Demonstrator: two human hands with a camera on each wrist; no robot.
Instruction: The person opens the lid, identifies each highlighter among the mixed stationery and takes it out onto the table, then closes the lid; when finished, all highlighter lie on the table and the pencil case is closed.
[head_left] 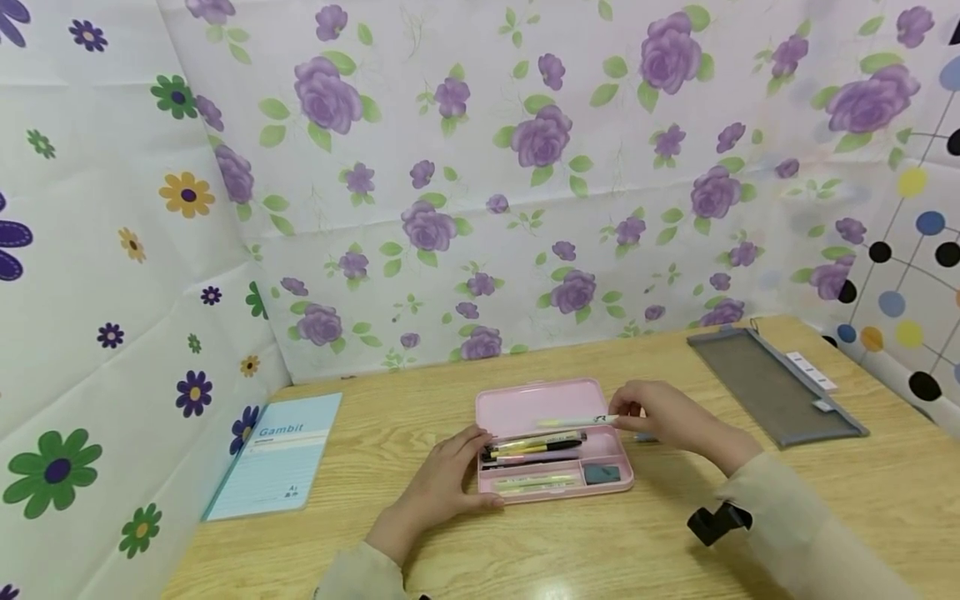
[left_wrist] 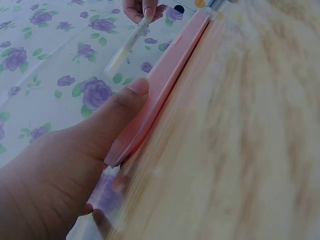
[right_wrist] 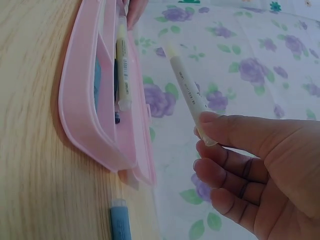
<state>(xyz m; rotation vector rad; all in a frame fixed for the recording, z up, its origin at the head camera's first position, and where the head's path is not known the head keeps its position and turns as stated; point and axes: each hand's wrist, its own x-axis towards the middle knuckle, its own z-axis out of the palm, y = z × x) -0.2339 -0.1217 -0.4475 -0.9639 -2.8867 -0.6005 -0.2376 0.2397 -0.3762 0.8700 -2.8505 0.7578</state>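
Note:
A pink pencil case [head_left: 626, 458] lies with its lid folded back on the wooden table. My left hand [head_left: 442, 475] holds its left end, thumb along the near side and fingers over the left rim. My right hand [head_left: 660, 412] pinches a white highlighter [right_wrist: 187, 87] with a pale yellow tip by one end, above the case's right side. Several pens [head_left: 536, 454] fill the long compartment, among them a yellow-and-black one. In the near compartments are pale yellow sticks [head_left: 536, 482] and a dark grey-blue block [head_left: 602, 474]. Beside the case, under my right hand, lies a blue marker [right_wrist: 120, 220].
A light blue notebook [head_left: 273, 458] labelled Gambit lies on the left of the table [head_left: 375, 417]. At the back right is a grey mesh zip pouch [head_left: 776, 387] with a white tag. Flowered cloth [head_left: 450, 183] hangs behind the table and at its sides.

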